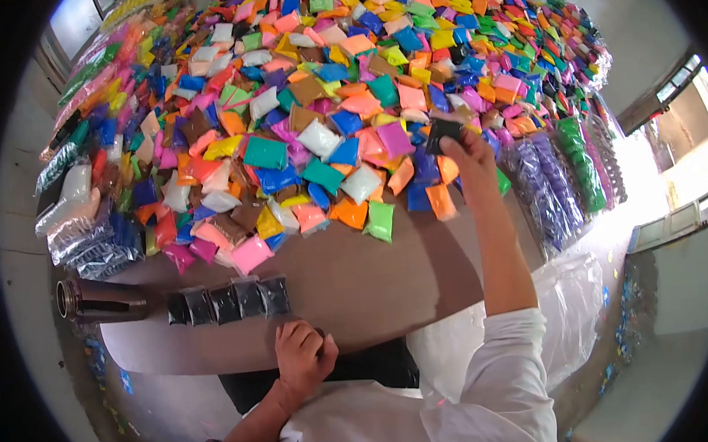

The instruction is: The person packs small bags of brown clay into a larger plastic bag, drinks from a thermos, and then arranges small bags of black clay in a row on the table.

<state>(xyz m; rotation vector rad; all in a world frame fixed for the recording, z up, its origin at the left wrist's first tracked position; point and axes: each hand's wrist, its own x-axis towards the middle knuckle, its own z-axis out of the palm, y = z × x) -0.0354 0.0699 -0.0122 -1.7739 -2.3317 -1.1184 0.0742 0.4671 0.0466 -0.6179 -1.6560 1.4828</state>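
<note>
My right hand reaches out over the edge of a big heap of coloured packets, its fingers closed on a black packet. Near the table's front edge rests my left hand, its fingers curled in; something dark shows at them, too small to make out. Just beyond and to the left of that hand, several black packets lie side by side in a row on the brown table.
A metal flask lies on its side left of the row. Clear bags of purple pieces and green pieces stand at the right. More bagged packets are piled at the left. Clear plastic hangs beside the table's right end.
</note>
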